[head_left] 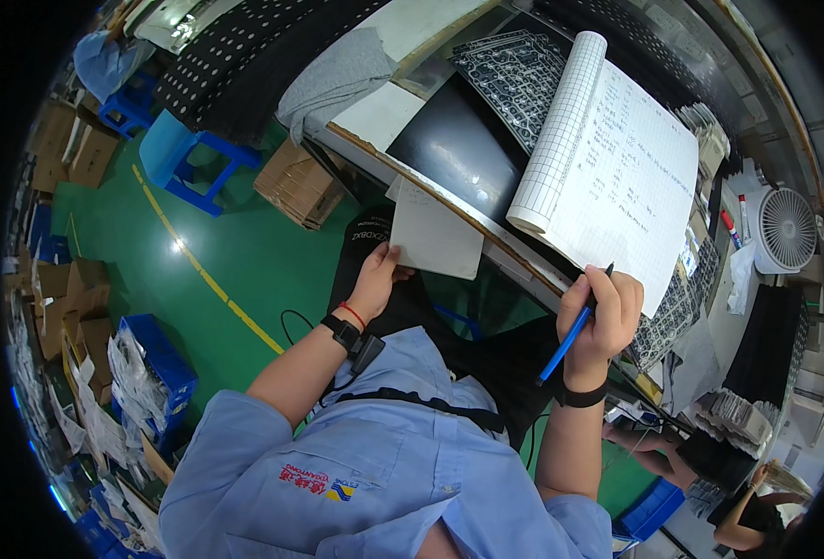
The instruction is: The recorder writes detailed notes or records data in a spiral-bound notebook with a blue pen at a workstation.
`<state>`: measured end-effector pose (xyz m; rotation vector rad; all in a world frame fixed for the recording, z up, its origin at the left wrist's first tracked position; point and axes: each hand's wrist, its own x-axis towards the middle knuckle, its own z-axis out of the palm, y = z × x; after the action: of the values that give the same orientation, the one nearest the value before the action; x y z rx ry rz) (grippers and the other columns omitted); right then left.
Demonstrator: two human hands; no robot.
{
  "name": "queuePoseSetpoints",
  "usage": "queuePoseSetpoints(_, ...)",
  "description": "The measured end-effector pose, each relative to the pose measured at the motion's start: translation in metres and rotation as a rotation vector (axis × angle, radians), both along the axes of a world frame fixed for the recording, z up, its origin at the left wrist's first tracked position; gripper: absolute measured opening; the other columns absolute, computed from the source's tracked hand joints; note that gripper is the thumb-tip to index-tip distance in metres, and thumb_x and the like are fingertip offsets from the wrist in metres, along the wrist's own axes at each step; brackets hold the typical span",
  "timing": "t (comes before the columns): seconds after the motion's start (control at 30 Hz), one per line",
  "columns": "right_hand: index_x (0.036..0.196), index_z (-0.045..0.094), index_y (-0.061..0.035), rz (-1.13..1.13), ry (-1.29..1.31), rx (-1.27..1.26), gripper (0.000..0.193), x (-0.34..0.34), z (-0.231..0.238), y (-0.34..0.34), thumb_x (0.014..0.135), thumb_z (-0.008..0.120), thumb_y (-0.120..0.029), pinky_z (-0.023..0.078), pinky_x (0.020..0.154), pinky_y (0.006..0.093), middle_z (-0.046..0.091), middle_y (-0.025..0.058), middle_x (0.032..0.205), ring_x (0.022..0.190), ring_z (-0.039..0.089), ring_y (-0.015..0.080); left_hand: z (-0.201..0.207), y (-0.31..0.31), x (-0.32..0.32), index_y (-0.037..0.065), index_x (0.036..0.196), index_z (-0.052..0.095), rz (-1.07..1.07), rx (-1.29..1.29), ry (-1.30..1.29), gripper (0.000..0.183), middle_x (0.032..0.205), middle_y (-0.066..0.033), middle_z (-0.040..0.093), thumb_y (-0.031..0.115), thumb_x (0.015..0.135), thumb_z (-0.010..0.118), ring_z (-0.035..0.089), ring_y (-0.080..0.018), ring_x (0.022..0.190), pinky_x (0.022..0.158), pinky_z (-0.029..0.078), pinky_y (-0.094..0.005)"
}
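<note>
In my right hand (606, 315) is a blue pen (563, 347), its dark tip up near the lower edge of a notebook (631, 177). The notebook lies spread on the table, its gridded left pages curled back into a roll, the right page covered with handwriting. My left hand (375, 282) grips the near-left edge of a pale booklet or sheet stack (438, 235), held above my lap just below the table edge. A glossy black panel (463, 140) lies beneath the notebook, next to a black sheet with white patterning (514, 79).
A white fan (782, 229) and markers (730, 228) stand at the table's right. Grey cloth (337, 82) drapes over its left corner. On the green floor are a blue stool (183, 163), a cardboard box (298, 184) and a filled blue crate (165, 359). Other people sit at lower right and upper left.
</note>
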<state>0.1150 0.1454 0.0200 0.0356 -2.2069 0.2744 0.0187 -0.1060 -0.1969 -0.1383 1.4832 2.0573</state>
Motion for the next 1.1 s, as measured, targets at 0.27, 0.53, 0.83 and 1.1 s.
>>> queuePoseSetpoints(0.27, 0.087, 0.063, -0.0005, 0.001, 0.003, -0.002, 0.016, -0.0006, 0.0013, -0.0018, 0.072, 0.066, 0.002, 0.046, 0.060, 0.0352, 0.057, 0.0113, 0.072, 0.067, 0.056, 0.0279, -0.0009, -0.0003, 0.0000, 0.003, 0.116, 0.054, -0.005, -0.009, 0.012, 0.034, 0.098, -0.0042, 0.061, 0.033, 0.103, 0.043, 0.058, -0.0127, 0.081, 0.078, 0.047, -0.0275)
queuePoseSetpoints(0.53, 0.087, 0.063, -0.0005, -0.001, -0.005, -0.015, 0.017, 0.0007, 0.0013, 0.0012, 0.071, 0.067, 0.002, 0.046, 0.060, 0.0351, 0.057, 0.0109, 0.072, 0.066, 0.056, 0.0278, -0.0038, 0.0002, 0.0002, 0.003, 0.114, 0.054, -0.016, -0.050, 0.035, 0.032, 0.098, -0.0056, 0.061, 0.031, 0.103, 0.041, 0.058, -0.0139, 0.082, 0.078, 0.047, -0.0284)
queuePoseSetpoints(0.83, 0.087, 0.064, -0.0006, 0.002, -0.006, -0.026, 0.017, 0.0002, 0.0008, -0.0001, 0.070, 0.068, 0.002, 0.046, 0.059, 0.0346, 0.058, 0.0110, 0.074, 0.067, 0.056, 0.0280, -0.0051, -0.0003, 0.0014, 0.001, 0.114, 0.053, -0.020, -0.068, 0.085, 0.030, 0.096, -0.0075, 0.062, 0.025, 0.104, 0.038, 0.060, -0.0150, 0.081, 0.077, 0.048, -0.0287)
queuePoseSetpoints(1.1, 0.087, 0.064, -0.0007, 0.000, -0.009, -0.020, 0.018, 0.0004, 0.0013, 0.0003, 0.070, 0.068, 0.002, 0.047, 0.059, 0.0341, 0.058, 0.0109, 0.074, 0.067, 0.057, 0.0276, 0.0007, 0.0025, 0.0025, -0.001, 0.109, 0.054, -0.022, -0.081, 0.099, 0.031, 0.090, -0.0078, 0.061, 0.026, 0.103, 0.041, 0.058, -0.0142, 0.073, 0.073, 0.049, -0.0287)
